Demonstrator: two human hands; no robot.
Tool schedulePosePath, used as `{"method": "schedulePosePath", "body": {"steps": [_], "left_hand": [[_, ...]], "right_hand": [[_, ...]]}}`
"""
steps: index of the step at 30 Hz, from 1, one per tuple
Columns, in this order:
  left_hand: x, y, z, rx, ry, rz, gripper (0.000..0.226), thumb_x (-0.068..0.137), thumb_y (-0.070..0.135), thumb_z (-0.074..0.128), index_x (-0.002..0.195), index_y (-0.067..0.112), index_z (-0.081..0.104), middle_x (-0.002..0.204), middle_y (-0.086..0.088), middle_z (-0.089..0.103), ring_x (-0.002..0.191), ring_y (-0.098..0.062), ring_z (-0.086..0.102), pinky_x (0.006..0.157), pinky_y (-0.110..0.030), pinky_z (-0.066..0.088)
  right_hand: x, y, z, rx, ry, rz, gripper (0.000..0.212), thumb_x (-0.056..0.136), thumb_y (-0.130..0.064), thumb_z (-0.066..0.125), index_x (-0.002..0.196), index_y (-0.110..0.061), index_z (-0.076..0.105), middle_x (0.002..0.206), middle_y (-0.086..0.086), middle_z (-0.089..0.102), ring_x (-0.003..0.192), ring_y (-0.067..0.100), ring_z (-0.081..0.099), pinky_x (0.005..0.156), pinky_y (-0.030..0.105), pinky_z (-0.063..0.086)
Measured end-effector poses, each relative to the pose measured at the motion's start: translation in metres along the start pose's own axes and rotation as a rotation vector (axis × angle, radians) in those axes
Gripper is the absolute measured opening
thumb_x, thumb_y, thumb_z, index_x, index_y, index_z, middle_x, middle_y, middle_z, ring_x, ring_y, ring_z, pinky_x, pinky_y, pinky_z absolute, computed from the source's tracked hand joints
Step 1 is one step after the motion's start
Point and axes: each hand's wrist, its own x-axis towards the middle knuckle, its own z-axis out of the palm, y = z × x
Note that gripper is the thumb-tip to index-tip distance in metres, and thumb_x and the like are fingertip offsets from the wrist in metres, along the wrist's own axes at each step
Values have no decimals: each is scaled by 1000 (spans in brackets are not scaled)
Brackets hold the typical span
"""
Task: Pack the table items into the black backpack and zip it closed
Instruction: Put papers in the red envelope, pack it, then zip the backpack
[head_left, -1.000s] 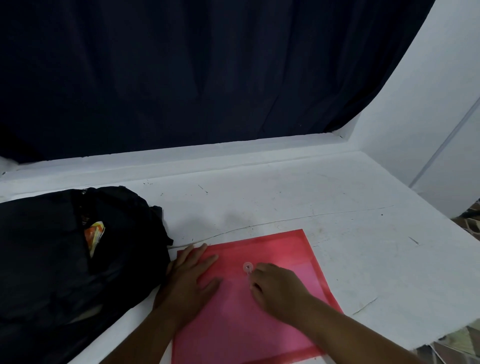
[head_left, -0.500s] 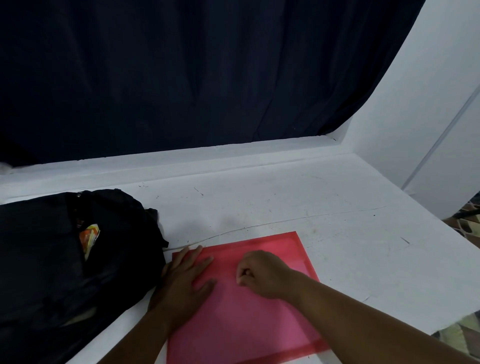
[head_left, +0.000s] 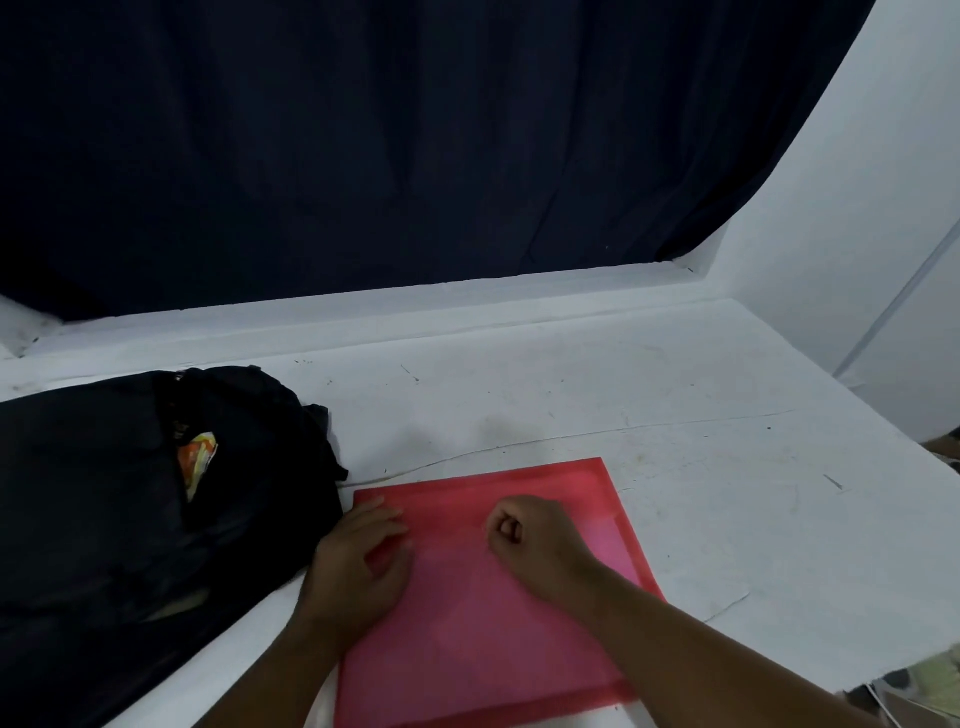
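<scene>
A red plastic document folder (head_left: 483, 613) lies flat on the white table (head_left: 701, 467) in front of me. My left hand (head_left: 363, 558) rests on the folder's left part, fingers bent and apart, right beside the backpack. My right hand (head_left: 535, 535) sits curled on the folder's upper middle, covering the snap button; whether it pinches the flap I cannot tell. The black backpack (head_left: 104, 519) lies on its side at the left with its opening gaping, and an orange and white packet (head_left: 197, 457) shows inside.
A dark curtain (head_left: 415, 156) hangs behind a white ledge (head_left: 363, 317) at the table's back. A white wall (head_left: 857, 234) closes the right side. The table's right edge drops off near the lower right corner, with clutter on the floor below.
My right hand has slid up and left over the folder's snap button and curled into a fist. My left hand's fingers have bent from flat. The folder and backpack stay put.
</scene>
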Motion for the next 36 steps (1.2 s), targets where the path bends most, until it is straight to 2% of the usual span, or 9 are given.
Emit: {"method": "schedulePosePath", "body": {"steps": [3, 8, 12, 16, 21, 24, 28, 32, 36], "left_hand": [[-11, 7, -5, 25, 80, -33, 31, 86, 33, 60, 89, 9, 79, 96, 1, 75, 99, -18, 70, 98, -21, 49], [-34, 16, -10, 55, 118, -169, 34, 81, 35, 57, 95, 11, 77, 107, 2, 68, 102, -12, 62, 99, -6, 35], [-49, 22, -4, 317, 54, -462, 60, 79, 55, 48, 121, 17, 67, 123, -1, 61, 110, -26, 55, 95, -36, 45], [-52, 45, 0, 457, 66, -620, 54, 79, 61, 50, 111, 23, 70, 124, -3, 60, 111, -33, 48, 83, -48, 49], [-42, 53, 0, 349, 100, -760, 28, 77, 45, 68, 102, 30, 68, 102, 4, 65, 105, -32, 58, 88, -46, 46], [-36, 79, 3, -12, 263, -796, 32, 84, 14, 71, 98, 35, 52, 83, 7, 67, 85, -27, 65, 79, -47, 53], [-30, 117, 6, -407, 423, -794, 36, 93, -4, 56, 104, 30, 49, 78, -12, 69, 60, -25, 54, 55, -39, 45], [-20, 136, 0, -512, 577, -769, 33, 92, -14, 55, 109, 14, 50, 70, -5, 63, 56, -10, 56, 52, -21, 49], [-15, 137, -9, -492, 640, -783, 39, 91, -7, 62, 104, 29, 55, 89, -6, 74, 84, -20, 68, 87, -50, 52]], "right_hand": [[-2, 4, 3, 29, 11, -16, 9, 80, -14, 64, 76, -21, 67, 71, -7, 65, 66, 6, 57, 58, 20, 46], [-9, 11, -1, 61, -55, -52, 14, 90, -14, 60, 86, -25, 65, 78, -10, 65, 74, 5, 63, 61, 17, 50], [-12, 13, -9, 121, -121, -85, 19, 94, -15, 59, 106, -24, 70, 94, -15, 69, 88, -3, 64, 75, 11, 50], [-19, 33, -27, 87, -130, -121, 34, 87, -13, 66, 114, -34, 65, 113, -19, 62, 99, -2, 61, 85, 13, 51], [-21, 54, -58, -117, -17, -120, 50, 81, -27, 74, 129, -29, 58, 135, -16, 43, 128, 0, 36, 113, 32, 37], [-17, 80, -77, -264, 92, 55, 91, 71, -59, 76, 145, -20, 42, 151, -2, 37, 143, 18, 26, 116, 47, 31], [-18, 102, -91, -323, -24, 189, 115, 61, -90, 39, 149, -16, 34, 161, 6, 26, 151, 26, 11, 120, 44, 19], [-19, 95, -106, 80, 52, 158, 86, 74, -57, 74, 147, -25, 39, 136, -8, 52, 133, 20, 45, 107, 35, 38], [-6, 88, -130, 650, -124, 243, 60, 87, -14, 75, 137, -33, 48, 112, -8, 74, 101, 13, 71, 88, 39, 58]]}}
